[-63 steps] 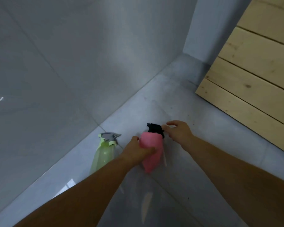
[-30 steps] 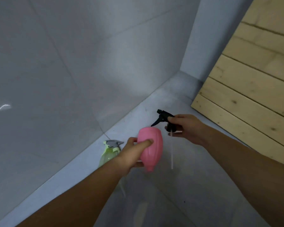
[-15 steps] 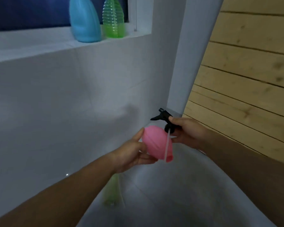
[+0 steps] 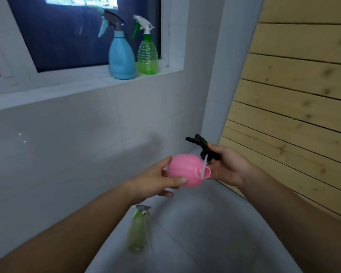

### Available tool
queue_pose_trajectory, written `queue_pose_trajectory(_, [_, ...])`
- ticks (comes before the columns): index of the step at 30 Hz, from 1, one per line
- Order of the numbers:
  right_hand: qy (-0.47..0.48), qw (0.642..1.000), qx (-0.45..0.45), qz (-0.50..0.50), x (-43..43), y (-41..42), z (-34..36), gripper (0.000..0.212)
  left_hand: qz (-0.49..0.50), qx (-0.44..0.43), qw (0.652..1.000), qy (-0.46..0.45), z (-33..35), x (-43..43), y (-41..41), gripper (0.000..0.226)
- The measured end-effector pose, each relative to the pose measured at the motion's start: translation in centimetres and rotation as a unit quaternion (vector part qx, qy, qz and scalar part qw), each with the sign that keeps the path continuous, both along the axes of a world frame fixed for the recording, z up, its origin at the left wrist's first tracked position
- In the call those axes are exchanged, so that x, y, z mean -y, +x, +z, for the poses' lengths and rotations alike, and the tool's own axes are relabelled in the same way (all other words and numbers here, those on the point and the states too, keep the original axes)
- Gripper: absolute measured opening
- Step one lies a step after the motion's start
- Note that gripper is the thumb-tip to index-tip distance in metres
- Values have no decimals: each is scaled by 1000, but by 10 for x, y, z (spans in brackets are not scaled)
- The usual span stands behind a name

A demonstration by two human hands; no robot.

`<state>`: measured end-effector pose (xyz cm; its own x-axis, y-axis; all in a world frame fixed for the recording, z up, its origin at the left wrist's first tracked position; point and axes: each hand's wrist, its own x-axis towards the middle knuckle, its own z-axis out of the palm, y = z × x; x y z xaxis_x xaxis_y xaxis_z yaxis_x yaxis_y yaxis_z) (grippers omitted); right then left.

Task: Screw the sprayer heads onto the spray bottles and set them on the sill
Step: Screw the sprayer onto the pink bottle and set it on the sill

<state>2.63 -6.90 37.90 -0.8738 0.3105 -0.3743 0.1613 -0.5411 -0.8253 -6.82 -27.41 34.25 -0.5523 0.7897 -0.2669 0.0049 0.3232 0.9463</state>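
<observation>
My left hand (image 4: 156, 183) holds a round pink bottle (image 4: 183, 170) on its side, mouth turned to the right. My right hand (image 4: 228, 166) grips a black sprayer head (image 4: 202, 146) just above that mouth, and the tip of its white dip tube (image 4: 204, 166) sits inside the opening. On the white sill (image 4: 83, 83) stand a blue spray bottle (image 4: 121, 58) and a clear green spray bottle (image 4: 147, 54), both with sprayer heads on. A pale green bottle (image 4: 136, 231) with a grey sprayer head lies on the grey floor below my arms.
A dark window (image 4: 67, 32) rises behind the sill. The white tiled wall (image 4: 67, 144) runs below it, with a corner pillar (image 4: 217, 85) to the right. Pale wooden planks (image 4: 295, 95) lean at the right. Grey floor tiles (image 4: 195, 239) lie underneath.
I lifted the pink bottle off the floor and turned its mouth toward my right hand. The black sprayer head came away, and its tube tip now enters the mouth. My view tilted up to the sill.
</observation>
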Motion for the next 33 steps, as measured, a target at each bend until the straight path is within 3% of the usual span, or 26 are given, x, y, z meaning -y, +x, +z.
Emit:
queue_pose_trajectory(9, [-36,998,43,-30,-3,-7,-3,21,-41,-91,995,-23,1,-2,-3,82])
queue_pose_trajectory(15, [-73,994,69,-37,-4,-11,4,24,-3,-166,986,34,4,-8,3,95])
queue_pose_trajectory(18, [-72,993,85,-48,-5,-9,4,22,-37,-203,978,2,-2,-8,3,93])
queue_pose_trajectory(22, [-76,992,91,-46,-3,-8,5,23,-49,-204,978,-15,-5,-8,3,107])
queue_pose_trajectory(27, [-75,993,75,-49,1,-9,8,24,9,-195,980,42,-5,-10,3,78])
queue_pose_trajectory(33, [-40,993,-1,-114,-2,-8,12,22,52,-134,988,55,-2,-7,2,67])
